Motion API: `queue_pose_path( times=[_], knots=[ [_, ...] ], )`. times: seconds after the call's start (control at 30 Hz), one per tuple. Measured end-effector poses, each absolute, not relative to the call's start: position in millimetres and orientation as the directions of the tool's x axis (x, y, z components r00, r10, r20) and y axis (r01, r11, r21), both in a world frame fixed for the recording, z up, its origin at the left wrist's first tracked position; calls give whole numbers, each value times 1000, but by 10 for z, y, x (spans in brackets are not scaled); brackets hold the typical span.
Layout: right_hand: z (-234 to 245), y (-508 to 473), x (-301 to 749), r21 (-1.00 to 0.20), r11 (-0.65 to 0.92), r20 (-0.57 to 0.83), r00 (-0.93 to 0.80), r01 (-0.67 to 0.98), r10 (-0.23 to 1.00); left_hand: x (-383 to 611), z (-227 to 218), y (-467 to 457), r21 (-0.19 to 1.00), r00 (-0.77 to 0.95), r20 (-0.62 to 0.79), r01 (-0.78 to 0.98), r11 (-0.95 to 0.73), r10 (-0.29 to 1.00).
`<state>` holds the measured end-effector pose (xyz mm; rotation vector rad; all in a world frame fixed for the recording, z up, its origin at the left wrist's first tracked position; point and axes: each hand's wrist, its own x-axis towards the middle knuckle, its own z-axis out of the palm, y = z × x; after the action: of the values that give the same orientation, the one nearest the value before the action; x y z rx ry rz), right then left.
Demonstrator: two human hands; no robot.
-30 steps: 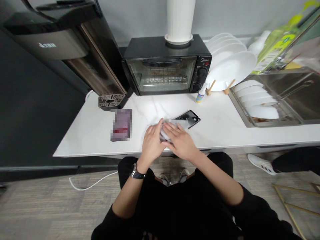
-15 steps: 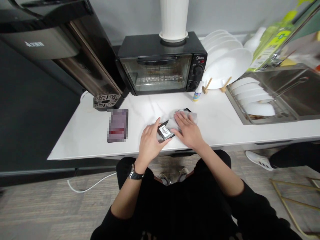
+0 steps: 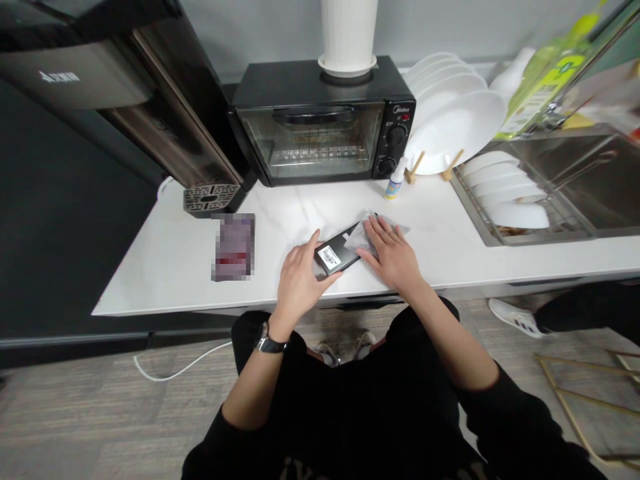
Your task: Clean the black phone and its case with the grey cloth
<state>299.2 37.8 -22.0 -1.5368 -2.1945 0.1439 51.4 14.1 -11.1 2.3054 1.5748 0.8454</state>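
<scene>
A flat dark phone-like device [image 3: 344, 249] with a white barcode sticker lies at a slant on the white counter. My left hand [image 3: 299, 275] holds its left end, the thumb at the near edge and the fingers at the far side. Over the device's right end is a thin, greyish-white wipe [image 3: 356, 238]. My right hand [image 3: 395, 257] presses the wipe down with fairly flat fingers, which hide part of both. Beyond the hands, a small white spray bottle [image 3: 393, 186] with a blue and yellow label stands upright.
A black toaster oven [image 3: 320, 140] stands at the back, a water dispenser [image 3: 210, 199] to its left. A blurred-out purple item [image 3: 234, 247] lies left of my hands. White plates [image 3: 455, 130] stand in a rack beside the sink [image 3: 580, 193]. Another person's shoe [image 3: 515, 317] shows at right.
My right hand has slid the wipe to the right along the device, baring more of its dark surface. My left hand stays at the left end.
</scene>
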Motion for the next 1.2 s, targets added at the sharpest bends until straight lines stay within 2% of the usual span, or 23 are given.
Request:
queue_pose_path(
  times=[0.07,0.23,0.3,0.4,0.5,0.6,0.7,0.8,0.87,0.93,1.1,1.2],
  knots=[
    [-219,429,2823,-338,379,314,-277,861,908,505,-127,145,482,259,333,780,-400,907],
    [-142,131,2326,-338,674,306,-600,657,739,451,-185,143,439,290,336,793,-421,896],
    [-123,1,2350,-346,713,296,-650,610,700,449,-182,136,430,270,323,812,-395,907],
    [-144,-4,2638,-359,647,290,-579,673,762,479,-147,129,452,263,327,800,-394,908],
    [-203,190,2923,-350,476,309,-380,807,872,515,-113,136,484,260,342,775,-406,903],
    [-236,370,2901,-340,357,331,-245,870,911,525,-113,147,494,252,334,774,-396,909],
    [-202,345,2590,-334,467,327,-364,818,872,498,-142,150,486,265,337,772,-408,903],
    [-140,127,2318,-327,666,307,-591,670,746,460,-172,142,464,288,336,778,-424,897],
    [-122,-16,2327,-335,715,296,-652,614,698,452,-175,132,456,275,330,791,-408,903],
    [-134,-68,2505,-345,684,293,-619,642,729,463,-162,125,465,264,328,791,-398,907],
    [-214,234,3042,-310,458,324,-361,833,875,514,-123,137,492,256,336,773,-401,906],
    [-226,410,2960,-299,432,317,-338,851,886,517,-131,148,498,245,328,776,-387,912]
  ],
)
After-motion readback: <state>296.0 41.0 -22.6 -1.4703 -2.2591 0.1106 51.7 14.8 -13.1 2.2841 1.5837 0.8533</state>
